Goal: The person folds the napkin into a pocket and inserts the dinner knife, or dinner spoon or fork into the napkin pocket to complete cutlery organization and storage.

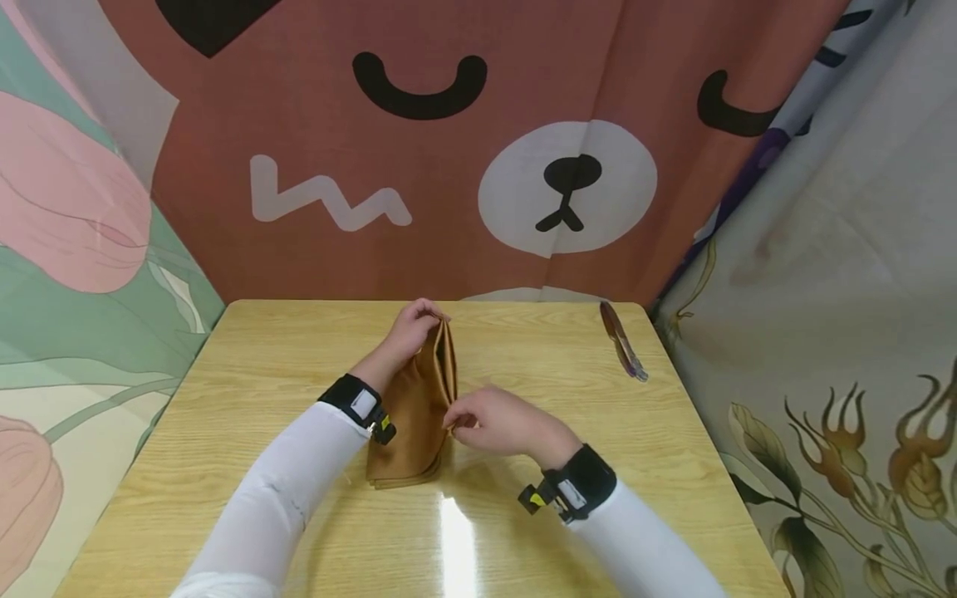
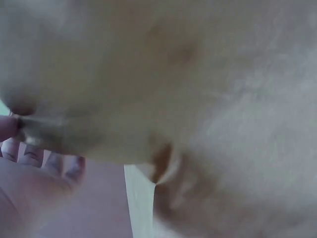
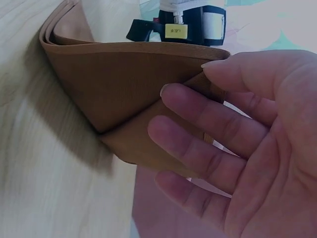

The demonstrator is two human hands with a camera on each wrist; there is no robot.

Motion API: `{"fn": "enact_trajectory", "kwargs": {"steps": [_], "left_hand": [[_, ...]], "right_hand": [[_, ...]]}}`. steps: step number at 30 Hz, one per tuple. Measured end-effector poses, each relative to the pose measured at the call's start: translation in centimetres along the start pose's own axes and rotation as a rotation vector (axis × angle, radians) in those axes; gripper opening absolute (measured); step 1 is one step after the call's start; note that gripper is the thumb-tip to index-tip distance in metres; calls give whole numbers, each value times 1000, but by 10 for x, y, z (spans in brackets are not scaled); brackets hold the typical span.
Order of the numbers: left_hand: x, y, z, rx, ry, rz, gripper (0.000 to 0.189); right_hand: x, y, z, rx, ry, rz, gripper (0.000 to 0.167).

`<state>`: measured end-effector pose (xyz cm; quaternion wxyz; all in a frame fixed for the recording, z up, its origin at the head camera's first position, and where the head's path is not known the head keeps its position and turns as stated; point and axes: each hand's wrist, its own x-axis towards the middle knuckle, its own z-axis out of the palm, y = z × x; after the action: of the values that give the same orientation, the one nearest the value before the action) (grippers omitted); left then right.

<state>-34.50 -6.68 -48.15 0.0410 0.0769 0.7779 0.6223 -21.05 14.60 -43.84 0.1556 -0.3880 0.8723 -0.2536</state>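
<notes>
A smooth, golden-brown folded cloth (image 1: 409, 407) stands partly upright on the table, its layers parting along the right side. My left hand (image 1: 413, 330) pinches its top corner at the far end. At the near end of the parted edge, my right hand (image 1: 499, 421) holds the cloth between thumb and index finger. In the right wrist view, the hemmed edge of the cloth (image 3: 133, 89) runs up to the thumb, and the other fingers of the right hand (image 3: 247, 134) are spread below. The cloth (image 2: 237, 109) fills most of the left wrist view, with left fingertips at its edge.
A slim brown object (image 1: 619, 339) with a shiny, clear-looking tip lies at the back right of the wooden table (image 1: 299, 349). Behind the table hangs a curtain (image 1: 419, 183) with a bear's face; patterned fabric (image 1: 837, 332) hangs close on the right.
</notes>
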Motion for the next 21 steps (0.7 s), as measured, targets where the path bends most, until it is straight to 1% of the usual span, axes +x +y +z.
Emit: {"fn": "enact_trajectory", "kwargs": {"steps": [3,5,6,7,9,12,17,21], "left_hand": [[0,-3,-2,113,-6,20,16],[3,-11,-2,187,-8,52,14],[6,-17,-2,208,-10,64,13],[6,-17,-2,221,-19,71,12],[5,-17,-1,241,-34,78,12],[6,-17,3,247,-54,83,12],[10,-19,16,250,-76,83,12],[14,-22,28,277,-72,56,11]], "right_hand": [[-4,5,5,25,3,30,20],[-7,10,9,47,5,50,20],[-9,12,11,59,5,59,20],[-10,14,13,66,7,62,20],[-13,19,17,85,12,66,20],[-19,25,23,116,24,79,21],[-30,35,32,175,60,116,22],[-36,44,40,200,80,132,24]]}}
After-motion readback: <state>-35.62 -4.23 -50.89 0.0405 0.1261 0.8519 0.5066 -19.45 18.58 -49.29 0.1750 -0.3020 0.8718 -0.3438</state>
